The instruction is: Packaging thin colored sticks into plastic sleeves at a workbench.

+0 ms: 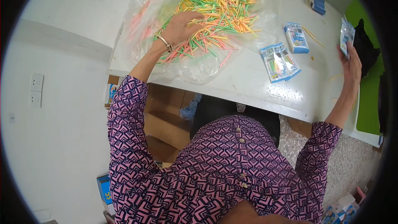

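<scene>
The left hand (pixel 181 28) is over the left part of the coloured sticks (pixel 233 2), heaped in the clear bag (pixel 199 71) on the counter (pixel 244 90), its grip apart, thumb away from fingers; a light, level scoop should spare such thin pieces better than a squeeze. The right hand (pixel 352 67) has its grip clamped on a packet (pixel 347 36) at the counter's right end, well apart from the heap, where gentle pressure near the packet's lower end should avoid creasing it. Lifting the bracelet (pixel 165 43) clear of the loose film would help prevent snags.
</scene>
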Motion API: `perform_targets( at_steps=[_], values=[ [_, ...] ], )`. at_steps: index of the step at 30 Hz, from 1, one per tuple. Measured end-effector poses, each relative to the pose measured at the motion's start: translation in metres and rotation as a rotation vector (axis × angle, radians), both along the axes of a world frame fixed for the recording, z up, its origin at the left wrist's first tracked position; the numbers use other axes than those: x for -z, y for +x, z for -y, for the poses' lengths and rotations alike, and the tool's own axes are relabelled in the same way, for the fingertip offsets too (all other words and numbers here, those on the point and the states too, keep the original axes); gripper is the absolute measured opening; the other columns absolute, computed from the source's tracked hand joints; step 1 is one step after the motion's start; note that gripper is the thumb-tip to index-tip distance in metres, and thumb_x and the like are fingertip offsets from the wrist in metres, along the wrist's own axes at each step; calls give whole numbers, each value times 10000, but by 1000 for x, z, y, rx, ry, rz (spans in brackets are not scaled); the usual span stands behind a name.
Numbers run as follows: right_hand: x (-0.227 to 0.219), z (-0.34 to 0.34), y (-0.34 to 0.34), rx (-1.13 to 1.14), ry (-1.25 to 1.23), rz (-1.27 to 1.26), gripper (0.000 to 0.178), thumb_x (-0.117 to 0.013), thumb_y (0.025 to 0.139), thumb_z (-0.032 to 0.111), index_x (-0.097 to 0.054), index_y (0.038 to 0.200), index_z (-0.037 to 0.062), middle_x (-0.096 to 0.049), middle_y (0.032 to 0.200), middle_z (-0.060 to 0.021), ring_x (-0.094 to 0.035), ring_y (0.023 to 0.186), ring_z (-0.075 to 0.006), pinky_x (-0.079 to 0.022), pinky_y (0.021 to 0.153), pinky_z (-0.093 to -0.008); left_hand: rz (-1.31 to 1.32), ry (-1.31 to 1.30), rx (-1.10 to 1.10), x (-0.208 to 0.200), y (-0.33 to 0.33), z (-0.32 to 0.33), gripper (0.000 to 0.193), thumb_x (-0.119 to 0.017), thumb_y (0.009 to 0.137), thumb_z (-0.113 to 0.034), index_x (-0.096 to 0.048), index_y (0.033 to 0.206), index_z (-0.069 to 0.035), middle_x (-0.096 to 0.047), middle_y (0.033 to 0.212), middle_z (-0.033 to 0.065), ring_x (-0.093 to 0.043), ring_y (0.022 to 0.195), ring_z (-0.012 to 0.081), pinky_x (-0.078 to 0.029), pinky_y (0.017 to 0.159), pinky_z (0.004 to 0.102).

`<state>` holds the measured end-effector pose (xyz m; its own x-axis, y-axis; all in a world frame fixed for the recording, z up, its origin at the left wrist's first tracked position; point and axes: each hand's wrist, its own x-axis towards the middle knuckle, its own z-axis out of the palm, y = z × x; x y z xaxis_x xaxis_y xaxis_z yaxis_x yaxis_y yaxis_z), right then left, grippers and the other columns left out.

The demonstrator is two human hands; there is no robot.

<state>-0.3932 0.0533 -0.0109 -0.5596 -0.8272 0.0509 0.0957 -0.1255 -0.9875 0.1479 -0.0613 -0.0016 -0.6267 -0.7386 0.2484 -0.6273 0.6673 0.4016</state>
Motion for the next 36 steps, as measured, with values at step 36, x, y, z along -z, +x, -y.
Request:
perform_targets(
  at_steps=[36],
  values=[
    [62,-16,340,-1200,-331,-695,187,-610,802,158,-632,901,1,-579,1132,-54,-467,1031,-267,-388,914,-371,772,-218,-100,21,21,79,445,-630,696,-342,-575,1016,-38,-518,1128,128,-463,1110,309,-364,901,453]
  ],
)
